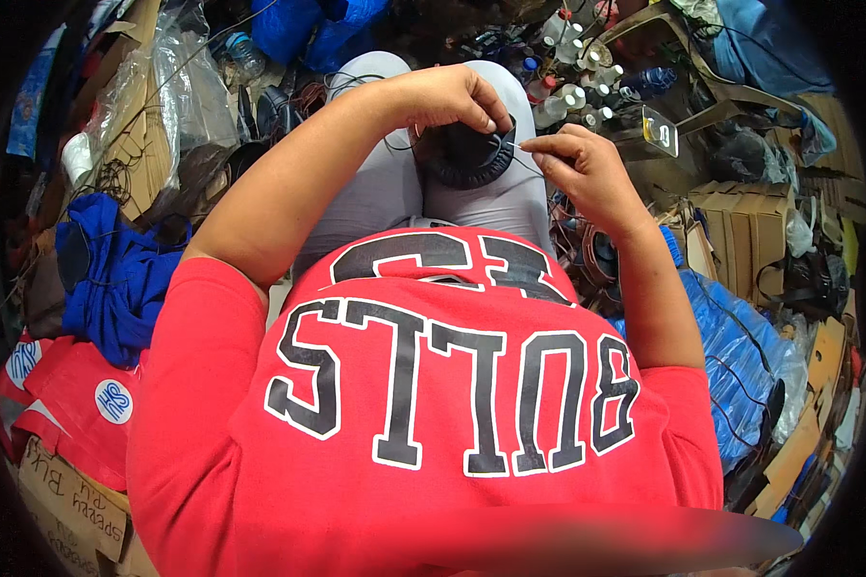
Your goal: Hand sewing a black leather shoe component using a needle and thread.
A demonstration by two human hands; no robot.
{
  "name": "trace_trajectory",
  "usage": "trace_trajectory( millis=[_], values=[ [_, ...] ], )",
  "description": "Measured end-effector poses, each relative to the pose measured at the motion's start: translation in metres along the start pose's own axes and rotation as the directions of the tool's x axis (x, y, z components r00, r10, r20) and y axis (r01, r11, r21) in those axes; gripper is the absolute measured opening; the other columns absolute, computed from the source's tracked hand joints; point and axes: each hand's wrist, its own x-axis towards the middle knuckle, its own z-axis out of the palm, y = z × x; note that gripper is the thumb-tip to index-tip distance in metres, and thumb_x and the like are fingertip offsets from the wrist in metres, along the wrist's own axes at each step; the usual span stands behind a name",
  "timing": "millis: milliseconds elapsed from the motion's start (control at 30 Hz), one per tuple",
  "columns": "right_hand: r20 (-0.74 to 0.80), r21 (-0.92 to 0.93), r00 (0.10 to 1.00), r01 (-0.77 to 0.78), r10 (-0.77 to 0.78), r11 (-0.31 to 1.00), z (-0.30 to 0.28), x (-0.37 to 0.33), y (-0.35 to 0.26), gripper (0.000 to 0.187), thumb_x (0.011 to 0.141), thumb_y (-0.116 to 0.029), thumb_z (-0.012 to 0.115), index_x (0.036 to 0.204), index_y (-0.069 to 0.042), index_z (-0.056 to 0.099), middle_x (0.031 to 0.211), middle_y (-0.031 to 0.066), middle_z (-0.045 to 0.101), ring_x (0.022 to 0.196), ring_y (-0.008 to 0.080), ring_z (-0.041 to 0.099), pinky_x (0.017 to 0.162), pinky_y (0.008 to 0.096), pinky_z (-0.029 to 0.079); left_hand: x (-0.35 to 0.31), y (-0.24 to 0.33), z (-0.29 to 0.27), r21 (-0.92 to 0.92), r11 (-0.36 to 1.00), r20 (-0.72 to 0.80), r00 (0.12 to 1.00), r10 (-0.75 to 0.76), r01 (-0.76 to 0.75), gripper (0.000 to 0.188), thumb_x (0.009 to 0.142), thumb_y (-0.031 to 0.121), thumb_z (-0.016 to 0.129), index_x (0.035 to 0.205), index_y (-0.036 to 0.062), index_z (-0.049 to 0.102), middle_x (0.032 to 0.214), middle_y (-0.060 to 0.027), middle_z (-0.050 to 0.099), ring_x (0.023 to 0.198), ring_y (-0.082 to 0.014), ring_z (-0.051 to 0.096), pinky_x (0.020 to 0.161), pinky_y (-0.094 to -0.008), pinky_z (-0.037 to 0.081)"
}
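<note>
Ribbed black piece [478, 173]: on my right thigh [486, 209], between my hands.
Left hand [452, 99]: fingers curled over the piece's upper edge; I cannot tell whether they grip.
Right hand [591, 178]: fingers narrowed, pinching a thin pale item [513, 145].
Step in hand: probably stitching the rim.
Next move: calls for steadying the piece.

Cluttered surroundings in even light, brown cardboard [137, 159] beside clear plastic sheeting [197, 96], a cluster of plastic bottles [572, 94], bundled blue cloth [115, 284] near red material [77, 442], upright cartons [740, 226] near blue plastic wrapping [736, 351].
</note>
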Motion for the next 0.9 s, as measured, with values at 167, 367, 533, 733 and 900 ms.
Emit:
trace_trajectory(
  millis=[167,367,533,733,900],
  values=[
    [0.013,-0.074,1.0,-0.02,0.021,0.997,-0.001,0.004,-0.012,0.018,0.077,-0.012,0.06,0.092,-0.006,0.069,0.075,0.0121,0.058,0.069,0.0239,0.059,0.063,0.0323,0.046,0.002,-0.009,-0.002,-0.005,1.0,0.0,1.0,0.02,-0.02,0.028,0.074,0.009,0.065,0.102,0.0055,0.069,0.094,-0.0048,0.068,0.089,-0.0126,0.059,0.079,-0.0262,0.045],
    [-0.026,-0.113,0.999,-0.033,0.031,0.993,0.003,0.001,-0.014,0.019,0.076,-0.013,0.06,0.091,-0.006,0.069,0.078,0.0144,0.061,0.072,0.0272,0.061,0.066,0.0337,0.048,0.005,-0.006,-0.002,-0.014,1.0,0.035,0.999,0.018,-0.018,0.028,0.074,0.008,0.065,0.102,0.0054,0.069,0.093,-0.0046,0.068,0.088,-0.0133,0.059,0.082,-0.0259,0.044],
    [-0.041,-0.135,0.998,-0.049,0.044,0.99,0.01,0.005,-0.013,0.018,0.076,-0.012,0.061,0.09,-0.007,0.069,0.077,0.0133,0.06,0.07,0.0285,0.06,0.065,0.0338,0.048,0.007,-0.004,-0.003,-0.007,1.0,0.032,0.999,-0.01,0.011,0.028,0.074,0.008,0.065,0.102,0.0057,0.069,0.093,-0.0049,0.068,0.088,-0.0133,0.06,0.084,-0.0262,0.043],
    [-0.171,-0.097,0.985,0.008,-0.025,0.995,0.021,0.001,-0.006,0.014,0.075,-0.008,0.065,0.088,-0.006,0.068,0.074,0.0131,0.059,0.066,0.0279,0.059,0.06,0.0332,0.047,0.014,-0.012,-0.004,-0.021,0.999,0.056,0.998,-0.033,0.034,0.026,0.075,0.009,0.066,0.101,0.0042,0.069,0.092,-0.0048,0.068,0.087,-0.013,0.061,0.084,-0.0256,0.044],
    [-0.027,0.103,1.0,0.005,-0.003,0.995,0.015,0.016,0.027,0.015,0.078,-0.007,0.064,0.092,-0.008,0.068,0.078,0.0064,0.058,0.075,0.0177,0.058,0.066,0.0276,0.044,0.019,-0.007,-0.002,0.1,0.992,0.056,0.996,0.066,-0.072,0.024,0.077,0.01,0.067,0.1,0.0062,0.069,0.091,-0.0046,0.069,0.086,-0.0121,0.061,0.082,-0.0251,0.045]
  ],
)
